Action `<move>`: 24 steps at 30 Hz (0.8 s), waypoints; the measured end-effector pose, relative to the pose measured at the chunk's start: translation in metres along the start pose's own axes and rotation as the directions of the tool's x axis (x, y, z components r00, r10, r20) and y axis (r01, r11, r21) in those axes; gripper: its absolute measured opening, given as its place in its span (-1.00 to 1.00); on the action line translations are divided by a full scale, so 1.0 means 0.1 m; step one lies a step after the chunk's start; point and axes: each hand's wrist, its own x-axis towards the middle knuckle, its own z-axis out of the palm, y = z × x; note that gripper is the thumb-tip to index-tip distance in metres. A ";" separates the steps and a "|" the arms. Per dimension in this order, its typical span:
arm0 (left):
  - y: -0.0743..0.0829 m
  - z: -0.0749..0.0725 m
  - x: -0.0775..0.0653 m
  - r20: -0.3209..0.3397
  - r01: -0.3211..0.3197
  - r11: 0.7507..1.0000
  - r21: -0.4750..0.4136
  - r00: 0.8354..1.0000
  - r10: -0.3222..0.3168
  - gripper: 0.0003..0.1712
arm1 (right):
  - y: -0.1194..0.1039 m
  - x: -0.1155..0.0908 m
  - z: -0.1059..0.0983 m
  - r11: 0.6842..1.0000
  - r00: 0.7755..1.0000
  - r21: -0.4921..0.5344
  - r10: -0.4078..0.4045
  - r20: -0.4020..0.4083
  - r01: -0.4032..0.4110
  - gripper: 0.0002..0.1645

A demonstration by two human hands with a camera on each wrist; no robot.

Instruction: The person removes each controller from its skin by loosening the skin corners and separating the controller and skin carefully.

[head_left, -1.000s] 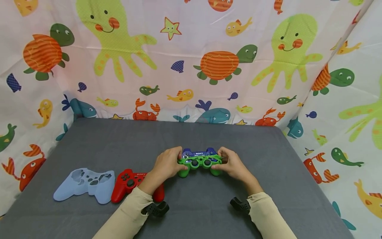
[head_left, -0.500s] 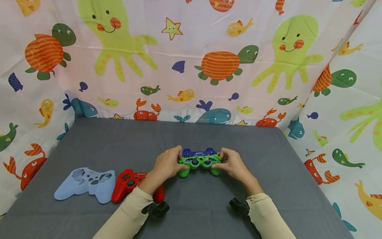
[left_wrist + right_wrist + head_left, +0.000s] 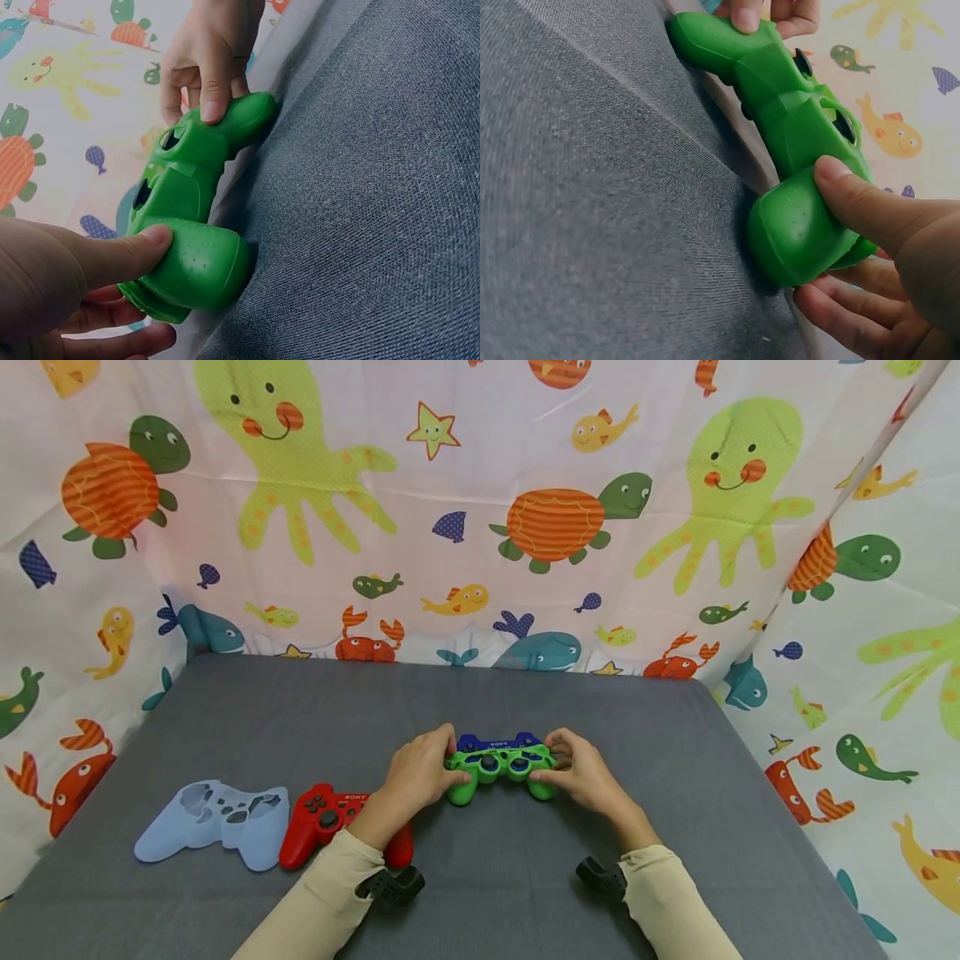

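Observation:
A blue game controller (image 3: 498,745) sits in a green silicone cover (image 3: 504,770) at the middle of the table, its blue top edge showing above the green. My left hand (image 3: 422,770) grips the left end, thumb on the left handle and fingers at the far side. At the other end my right hand (image 3: 588,774) holds it the same way, thumb on the right handle. In the left wrist view both thumbs press on the smooth green cover (image 3: 196,262). From the right wrist view, dark thumbsticks show through holes in the green cover (image 3: 802,225).
A red game controller (image 3: 309,831) lies to the left, partly hidden by my left forearm. Beside it rests a light blue silicone cover (image 3: 255,843). Grey cloth covers the table (image 3: 525,893). A curtain (image 3: 480,460) with sea animals hangs behind and at both sides.
The green cover has come up farther over the controller's face, hiding more of the blue. My right thumb and fingers have shifted slightly; both hands keep hold of the ends.

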 end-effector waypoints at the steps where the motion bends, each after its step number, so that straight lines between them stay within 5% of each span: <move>1: 0.00 0.00 0.00 -0.001 -0.001 1.000 0.003 1.000 0.001 -0.48 | 0.00 0.00 0.00 1.000 1.000 0.005 -0.002 -0.001 0.002 -0.47; 17: 0.02 0.01 0.00 0.005 0.014 1.000 0.015 1.000 -0.014 -0.52 | 0.00 0.00 0.00 0.998 0.998 0.012 -0.067 0.006 0.067 -0.57; 24: 0.06 0.06 -0.01 0.011 -0.052 0.998 -0.034 0.999 0.052 -0.51 | 0.00 0.00 -0.02 0.997 0.996 0.014 -0.078 0.054 0.077 -0.46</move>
